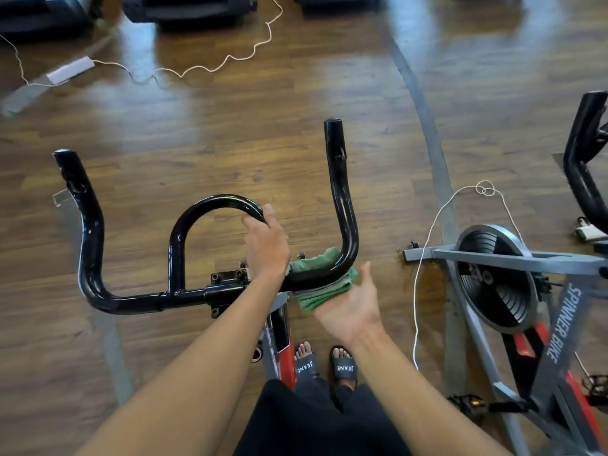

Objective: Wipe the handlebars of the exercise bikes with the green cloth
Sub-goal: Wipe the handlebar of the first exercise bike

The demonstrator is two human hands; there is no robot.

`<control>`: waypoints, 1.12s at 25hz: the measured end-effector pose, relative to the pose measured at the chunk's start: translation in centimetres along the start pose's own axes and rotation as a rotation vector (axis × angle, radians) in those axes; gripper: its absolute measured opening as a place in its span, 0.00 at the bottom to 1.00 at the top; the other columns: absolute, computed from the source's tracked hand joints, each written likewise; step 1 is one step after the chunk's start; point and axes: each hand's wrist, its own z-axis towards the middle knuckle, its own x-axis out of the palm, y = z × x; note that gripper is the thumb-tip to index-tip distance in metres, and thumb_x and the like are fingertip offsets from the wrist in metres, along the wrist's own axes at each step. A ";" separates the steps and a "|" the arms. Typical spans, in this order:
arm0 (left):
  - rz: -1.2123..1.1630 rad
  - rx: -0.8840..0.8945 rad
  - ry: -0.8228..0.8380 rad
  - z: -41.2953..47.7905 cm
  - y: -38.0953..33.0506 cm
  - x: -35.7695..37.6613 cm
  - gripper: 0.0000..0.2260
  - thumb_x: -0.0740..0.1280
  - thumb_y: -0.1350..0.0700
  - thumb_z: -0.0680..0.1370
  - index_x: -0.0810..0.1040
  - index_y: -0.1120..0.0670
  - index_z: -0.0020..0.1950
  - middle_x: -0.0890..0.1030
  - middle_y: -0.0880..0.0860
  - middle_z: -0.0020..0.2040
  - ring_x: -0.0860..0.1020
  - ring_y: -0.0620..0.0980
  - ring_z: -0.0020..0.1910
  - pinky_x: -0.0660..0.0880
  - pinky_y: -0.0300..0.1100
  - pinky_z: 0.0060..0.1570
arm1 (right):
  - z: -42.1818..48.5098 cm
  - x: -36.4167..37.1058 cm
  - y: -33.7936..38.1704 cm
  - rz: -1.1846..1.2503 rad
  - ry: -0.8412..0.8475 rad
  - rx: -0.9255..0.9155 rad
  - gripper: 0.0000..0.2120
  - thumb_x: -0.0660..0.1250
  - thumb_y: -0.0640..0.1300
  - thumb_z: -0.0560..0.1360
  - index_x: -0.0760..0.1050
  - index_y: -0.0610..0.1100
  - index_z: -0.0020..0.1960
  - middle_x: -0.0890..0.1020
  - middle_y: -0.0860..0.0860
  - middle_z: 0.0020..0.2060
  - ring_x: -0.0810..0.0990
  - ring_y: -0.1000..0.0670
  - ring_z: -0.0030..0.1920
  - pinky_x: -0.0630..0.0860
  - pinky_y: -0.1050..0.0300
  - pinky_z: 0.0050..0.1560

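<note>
A black handlebar (pixel 92 232) of an exercise bike fills the middle of the view, with two upturned ends and a curved centre loop. My left hand (pixel 266 245) is closed around the right side of that loop. The green cloth (pixel 324 291) is folded around the bar's lower right bend, showing above and below it. My right hand (pixel 352 307) lies palm up under the cloth. Its fingers are hidden beneath the cloth, pressing it to the bar, and its thumb sticks out.
A second grey and red spinner bike (pixel 559 317) stands to the right, its black handlebar (pixel 579 166) at the frame edge. A white cord (pixel 424 251) runs across the wood floor between the bikes. Dark machine bases (pixel 187 8) and a power strip (pixel 67 70) lie ahead.
</note>
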 end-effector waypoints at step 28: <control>-0.281 0.655 0.437 -9.4 -11.3 7.3 0.05 0.66 0.57 0.78 0.76 0.51 0.53 0.78 0.48 0.45 0.77 0.47 0.45 0.76 0.44 0.49 | -5.5 1.7 11.8 -0.573 -0.275 -0.618 0.15 0.67 0.35 0.76 0.77 0.37 0.62 0.82 0.34 0.56 0.81 0.37 0.54 0.74 0.35 0.61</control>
